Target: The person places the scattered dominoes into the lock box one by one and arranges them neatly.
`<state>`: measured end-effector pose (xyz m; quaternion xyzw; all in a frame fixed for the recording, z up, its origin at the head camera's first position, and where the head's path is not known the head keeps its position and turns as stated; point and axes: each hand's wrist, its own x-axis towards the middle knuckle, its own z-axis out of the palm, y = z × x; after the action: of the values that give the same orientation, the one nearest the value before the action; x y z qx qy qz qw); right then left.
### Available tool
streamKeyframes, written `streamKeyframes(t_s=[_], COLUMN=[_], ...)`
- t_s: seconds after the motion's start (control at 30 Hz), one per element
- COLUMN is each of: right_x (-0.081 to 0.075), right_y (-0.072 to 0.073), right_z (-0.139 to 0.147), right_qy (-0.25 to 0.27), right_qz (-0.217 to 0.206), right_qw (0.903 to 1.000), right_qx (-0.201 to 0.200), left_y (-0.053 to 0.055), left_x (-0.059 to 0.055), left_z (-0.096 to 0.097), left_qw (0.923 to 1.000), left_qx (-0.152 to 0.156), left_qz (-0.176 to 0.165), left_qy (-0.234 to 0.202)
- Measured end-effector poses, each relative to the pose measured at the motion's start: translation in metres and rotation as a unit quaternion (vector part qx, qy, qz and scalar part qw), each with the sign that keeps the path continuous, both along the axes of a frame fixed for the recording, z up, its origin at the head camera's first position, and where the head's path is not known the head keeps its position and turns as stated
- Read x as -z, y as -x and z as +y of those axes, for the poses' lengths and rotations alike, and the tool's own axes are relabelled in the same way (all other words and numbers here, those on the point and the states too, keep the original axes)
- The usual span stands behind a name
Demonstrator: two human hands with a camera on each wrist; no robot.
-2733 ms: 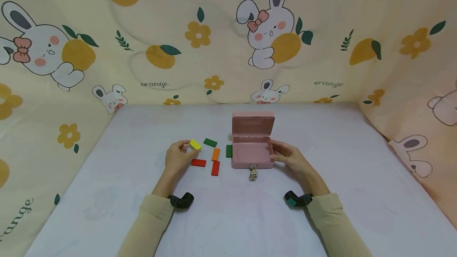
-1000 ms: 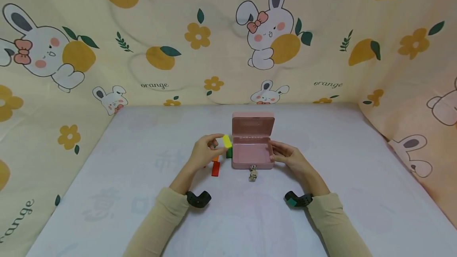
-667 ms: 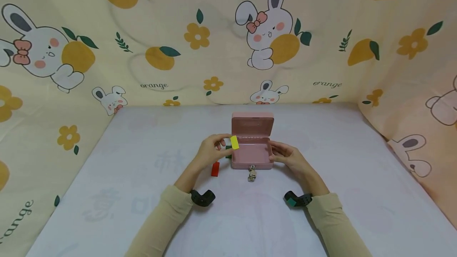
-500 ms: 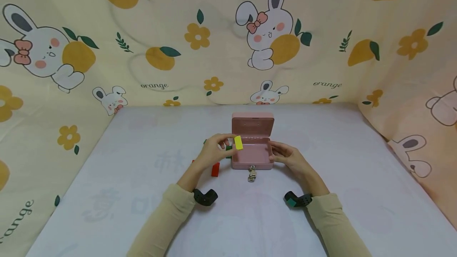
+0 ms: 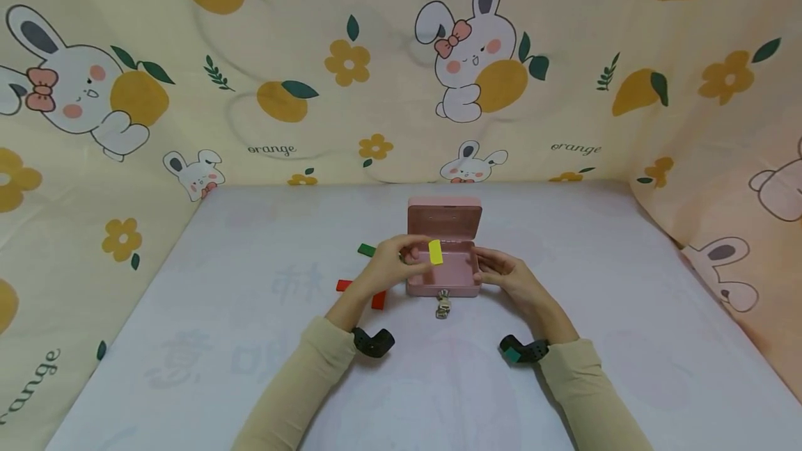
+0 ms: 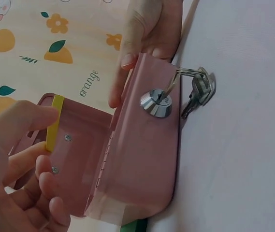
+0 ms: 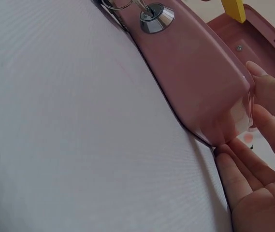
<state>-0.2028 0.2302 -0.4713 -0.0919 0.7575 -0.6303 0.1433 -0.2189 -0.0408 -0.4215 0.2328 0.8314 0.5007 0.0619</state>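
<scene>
My left hand pinches a flat yellow domino block between thumb and fingertips, upright over the left half of an open pink cash box. In the left wrist view the yellow block shows edge-on in front of the raised lid. My right hand holds the box's right wall, thumb at the top rim and other fingers along the outside, as the right wrist view shows. Keys hang from the lock on the box's front. The part of the box behind my left hand is hidden.
On the white table, left of the box, lie a green block and two red blocks, partly covered by my left hand and forearm. Another green block peeks out beside the box's left end. A printed cloth stands behind.
My left hand has carried the yellow block rightward from among the loose blocks to over the box. An orange block seen earlier is now hidden behind that hand. My right hand stays put.
</scene>
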Motion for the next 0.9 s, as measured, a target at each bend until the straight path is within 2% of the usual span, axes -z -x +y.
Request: streamKeyframes(t_s=[0.23, 0.4, 0.57, 0.67, 0.9], right_x=[-0.001, 0.0, -0.002, -0.002, 0.001], right_y=[0.0, 0.0, 0.0, 0.0, 0.001], right_z=[0.0, 0.002, 0.001, 0.0, 0.001], right_qy=[-0.003, -0.007, -0.006, -0.003, 0.004], right_qz=[-0.001, 0.001, 0.0, -0.009, -0.014], right_qw=[1.0, 1.0, 1.0, 0.9999, 0.9998], right_qx=[0.0, -0.001, 0.001, 0.005, 0.014], left_y=[0.003, 0.005, 0.006, 0.006, 0.006], left_x=[0.005, 0.007, 0.008, 0.008, 0.009], left_z=[0.007, 0.015, 0.022, 0.025, 0.033], left_qw=[0.9999, 0.9993, 0.9987, 0.9988, 0.9982], left_qx=[0.01, 0.025, 0.042, 0.046, 0.058], left_qz=[-0.006, 0.015, 0.026, 0.014, -0.008], left_qy=[0.011, 0.025, 0.01, 0.0, 0.014])
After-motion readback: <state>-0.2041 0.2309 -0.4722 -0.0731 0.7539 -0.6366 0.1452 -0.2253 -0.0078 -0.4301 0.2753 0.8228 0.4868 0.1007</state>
